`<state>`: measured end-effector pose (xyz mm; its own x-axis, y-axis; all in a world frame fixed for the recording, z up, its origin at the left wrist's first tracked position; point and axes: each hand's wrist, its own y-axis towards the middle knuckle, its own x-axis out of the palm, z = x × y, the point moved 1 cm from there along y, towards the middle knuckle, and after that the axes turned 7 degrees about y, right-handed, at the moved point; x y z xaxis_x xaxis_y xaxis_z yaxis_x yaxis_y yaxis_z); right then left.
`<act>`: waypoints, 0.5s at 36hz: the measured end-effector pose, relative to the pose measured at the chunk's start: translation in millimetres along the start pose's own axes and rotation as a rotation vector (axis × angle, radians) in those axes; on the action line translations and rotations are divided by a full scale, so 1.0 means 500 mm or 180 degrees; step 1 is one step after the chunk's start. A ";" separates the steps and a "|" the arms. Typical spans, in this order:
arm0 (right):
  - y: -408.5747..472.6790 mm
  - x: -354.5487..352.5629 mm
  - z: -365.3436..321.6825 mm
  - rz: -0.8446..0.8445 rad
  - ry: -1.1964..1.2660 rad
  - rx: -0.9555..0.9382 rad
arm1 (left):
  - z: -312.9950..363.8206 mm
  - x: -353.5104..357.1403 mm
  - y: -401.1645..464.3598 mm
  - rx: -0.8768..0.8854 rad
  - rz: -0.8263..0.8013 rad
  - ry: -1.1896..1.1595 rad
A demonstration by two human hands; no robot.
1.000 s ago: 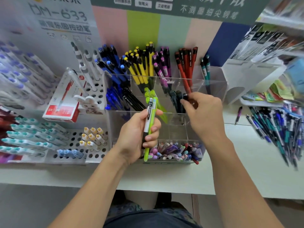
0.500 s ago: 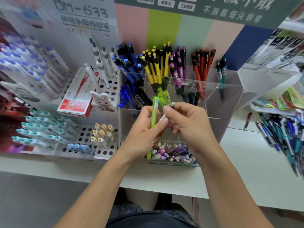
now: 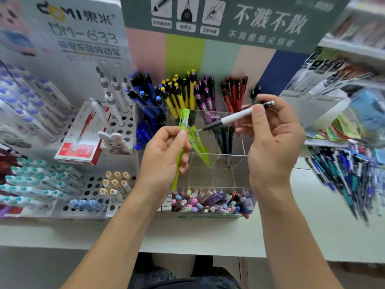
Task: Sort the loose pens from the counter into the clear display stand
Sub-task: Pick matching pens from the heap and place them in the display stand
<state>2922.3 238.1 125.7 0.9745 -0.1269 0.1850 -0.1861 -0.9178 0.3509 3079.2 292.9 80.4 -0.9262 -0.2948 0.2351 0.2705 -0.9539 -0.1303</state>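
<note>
Hands (image 3: pixel 164 151) (image 3: pixel 270 142) holding pens block clear stand (image 3: pixel 216 174); loose pens (image 3: pixel 341 176) right.

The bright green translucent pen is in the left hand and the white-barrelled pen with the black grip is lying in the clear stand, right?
Not quite. The head view shows the white-barrelled pen with the black grip pinched in the right hand above the clear stand. The bright green translucent pen is in the left hand.

One view only, worn on the person's head, looking forward and steeply down over the clear display stand (image 3: pixel 210 163). The stand sits dead centre and close, within arm's reach, both forearms running up from the bottom edge toward it. The wide lens bends the edges: left of the stand and right of it, everything smears and curves away. Below the stand, the counter's (image 3: pixel 208 236) front edge crosses the frame.
</note>
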 end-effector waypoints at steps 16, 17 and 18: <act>0.045 -0.127 0.108 -0.1499 -0.3552 0.0188 | -0.043 0.066 -0.010 -0.0596 -0.0281 -0.0568; 0.039 -0.121 0.099 -0.1368 -0.3405 0.0137 | -0.046 0.064 -0.011 -0.0552 -0.0254 -0.0577; 0.031 -0.111 0.086 -0.1183 -0.3120 0.0061 | -0.048 0.060 -0.013 -0.0491 -0.0207 -0.0560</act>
<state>2870.6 214.6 81.4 0.6462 -0.0774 -0.7592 0.1394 -0.9661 0.2171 3043.4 291.6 65.0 -0.8766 -0.2512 0.4104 0.1559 -0.9552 -0.2518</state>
